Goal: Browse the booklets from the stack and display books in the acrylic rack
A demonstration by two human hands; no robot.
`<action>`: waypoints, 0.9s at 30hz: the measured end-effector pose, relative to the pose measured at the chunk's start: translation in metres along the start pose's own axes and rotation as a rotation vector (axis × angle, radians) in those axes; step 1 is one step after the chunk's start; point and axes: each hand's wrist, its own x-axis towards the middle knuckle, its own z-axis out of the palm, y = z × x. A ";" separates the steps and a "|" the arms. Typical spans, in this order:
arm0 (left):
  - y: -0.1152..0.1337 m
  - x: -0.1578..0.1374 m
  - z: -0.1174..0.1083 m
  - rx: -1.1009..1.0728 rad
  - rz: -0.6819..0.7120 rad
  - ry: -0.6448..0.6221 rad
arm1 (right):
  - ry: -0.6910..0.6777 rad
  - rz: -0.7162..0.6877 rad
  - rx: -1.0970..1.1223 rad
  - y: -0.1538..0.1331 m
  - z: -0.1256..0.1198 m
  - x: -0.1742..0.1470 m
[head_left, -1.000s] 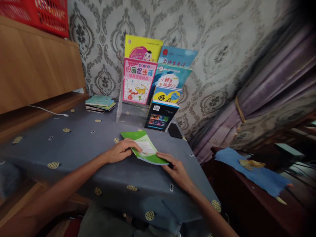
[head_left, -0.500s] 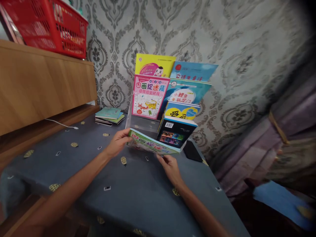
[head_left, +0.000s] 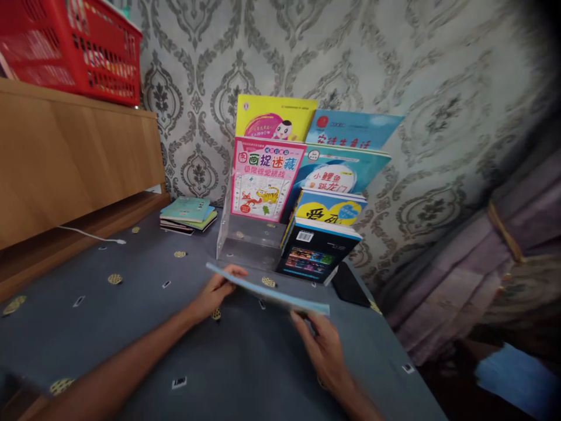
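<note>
A thin book point(head_left: 267, 292) is held edge-on over the table, its pale blue edge facing me and its cover out of sight. My left hand point(head_left: 219, 287) grips its left end, and my right hand point(head_left: 319, 336) pinches it near the right end. Just beyond it stands a clear tiered book rack point(head_left: 223, 237). The rack bears a pink picture book point(head_left: 266, 181), a yellow book point(head_left: 276, 111), a blue book point(head_left: 350, 127), a teal book point(head_left: 344, 166), a blue-and-yellow book point(head_left: 328, 209) and a black-backed book point(head_left: 313, 254) in front at right.
A small stack of booklets point(head_left: 186, 211) lies left of the rack. A black flat object point(head_left: 349, 286) rests at the right table edge. A white cable point(head_left: 94, 235) trails from under the wooden cabinet point(head_left: 79, 158), which carries a red basket point(head_left: 103, 58). A curtain point(head_left: 464, 286) hangs at right.
Both hands have drawn the book back from the rack, toward me. It has tipped from showing its green cover to showing only its edge. The view has shifted slightly.
</note>
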 end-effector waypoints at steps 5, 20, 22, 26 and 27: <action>-0.024 -0.005 0.001 -0.038 -0.078 -0.049 | -0.100 -0.082 0.052 0.008 -0.010 -0.005; -0.001 -0.012 0.010 0.045 -0.125 0.088 | 0.037 -0.041 -0.115 0.003 -0.008 -0.011; 0.001 -0.014 0.013 0.056 -0.162 0.174 | 0.066 0.022 -0.091 -0.004 -0.006 -0.009; 0.009 -0.013 0.019 0.000 -0.079 0.258 | 0.097 0.057 0.010 -0.018 -0.001 -0.002; 0.012 -0.012 0.020 -0.009 -0.046 0.270 | 0.098 0.071 0.039 -0.021 0.000 0.001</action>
